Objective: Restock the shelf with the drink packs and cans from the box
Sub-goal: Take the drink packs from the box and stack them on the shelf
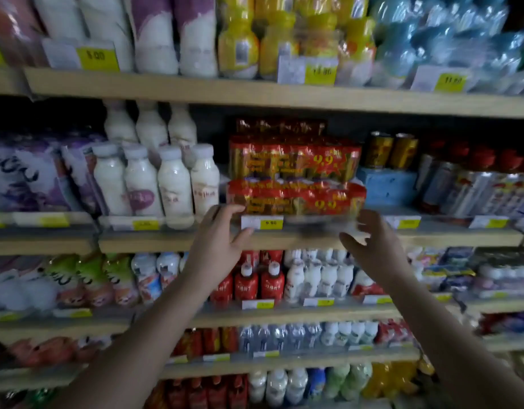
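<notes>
Both hands are raised to the middle shelf (166,242), fingers spread and empty. Left hand (216,236) hovers at the shelf's front edge, its fingertips just beside the lower left corner of the bottom red drink pack (296,197) and over the yellow price tag (262,222); whether it touches the wrap cannot be told. Right hand (373,240) is open below the pack's right corner, blurred, apart from it. That pack lies on the shelf with a second red drink pack (294,159) stacked directly on top. White bottles (157,180) stand to the left; a blue carton (386,187) carrying two gold cans (392,150) sits just right.
</notes>
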Demonstrator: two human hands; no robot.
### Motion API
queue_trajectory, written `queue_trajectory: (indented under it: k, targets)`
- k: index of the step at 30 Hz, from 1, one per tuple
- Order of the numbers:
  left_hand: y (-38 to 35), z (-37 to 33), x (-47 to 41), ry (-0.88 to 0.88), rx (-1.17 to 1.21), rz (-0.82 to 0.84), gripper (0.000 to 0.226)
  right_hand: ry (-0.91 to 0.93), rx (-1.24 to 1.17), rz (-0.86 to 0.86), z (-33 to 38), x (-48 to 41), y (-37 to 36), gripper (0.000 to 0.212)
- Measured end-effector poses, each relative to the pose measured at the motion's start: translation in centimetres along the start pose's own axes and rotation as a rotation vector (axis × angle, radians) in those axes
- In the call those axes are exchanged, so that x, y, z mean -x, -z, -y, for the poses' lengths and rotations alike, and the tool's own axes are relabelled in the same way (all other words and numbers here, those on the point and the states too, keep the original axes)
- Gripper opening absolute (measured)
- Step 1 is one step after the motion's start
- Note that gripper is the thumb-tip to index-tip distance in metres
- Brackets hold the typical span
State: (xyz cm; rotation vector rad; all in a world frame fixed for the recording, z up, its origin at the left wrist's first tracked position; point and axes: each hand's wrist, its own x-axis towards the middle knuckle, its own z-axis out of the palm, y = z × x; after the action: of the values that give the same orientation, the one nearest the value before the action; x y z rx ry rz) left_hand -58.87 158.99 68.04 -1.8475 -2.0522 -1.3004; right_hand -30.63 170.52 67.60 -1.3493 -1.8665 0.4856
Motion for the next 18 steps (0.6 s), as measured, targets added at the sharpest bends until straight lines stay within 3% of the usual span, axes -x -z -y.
queue_trajectory:
  k: [10,18]
  targets:
    - [-5.6,5.0,11.9,0.058,0.088,0.283,0.047,-0.103,-0.057,0.194,-5.1,13.7,-7.4,0.056]
    - [-14.3,12.0,25.0,0.267,0.058,0.453,0.043,-0.258,-0.053,0.342,-15.0,22.2,-15.9,0.044]
